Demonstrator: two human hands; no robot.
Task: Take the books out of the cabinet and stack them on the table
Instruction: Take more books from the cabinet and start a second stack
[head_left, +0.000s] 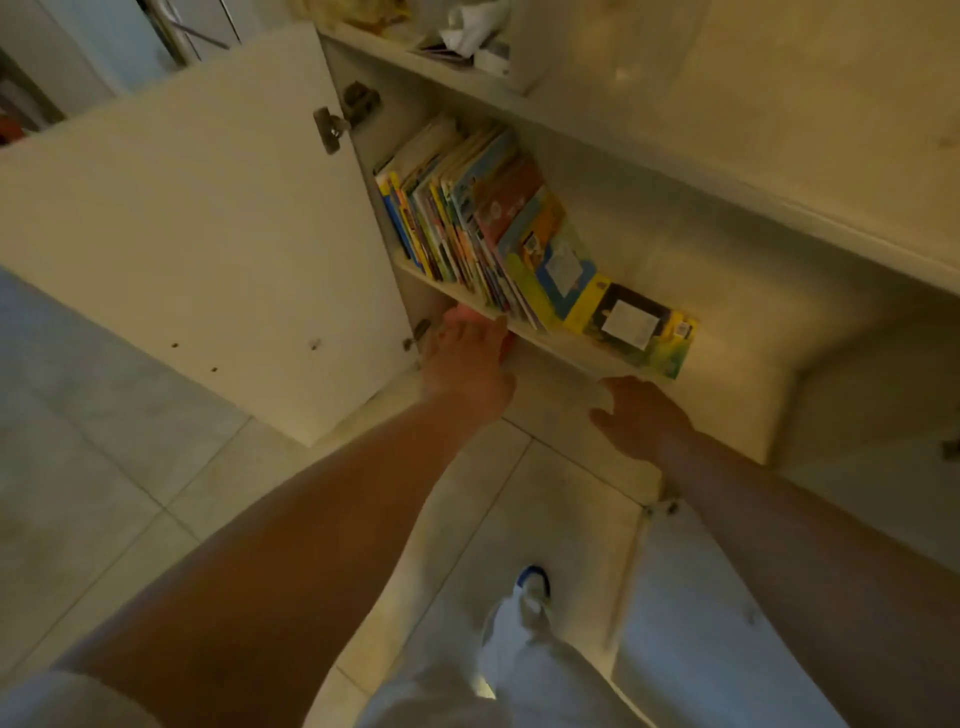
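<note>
A row of colourful thin books (467, 218) leans on the middle shelf (576, 347) of an open white cabinet. One yellow and green book (639, 327) lies flat at the right end of the row. My left hand (462, 364) reaches under the shelf's front edge at the left, fingers stretched forward; its fingertips are hidden below the shelf. My right hand (641, 415) is below the shelf's front edge at the right, fingers going under it. Neither hand holds a book that I can see.
The cabinet's left door (197, 239) stands wide open to my left. An upper shelf (436, 62) carries white crumpled items and papers. A pale countertop (779, 104) runs above the cabinet at the right. Tiled floor (104, 467) and my foot in a shoe (524, 603) lie below.
</note>
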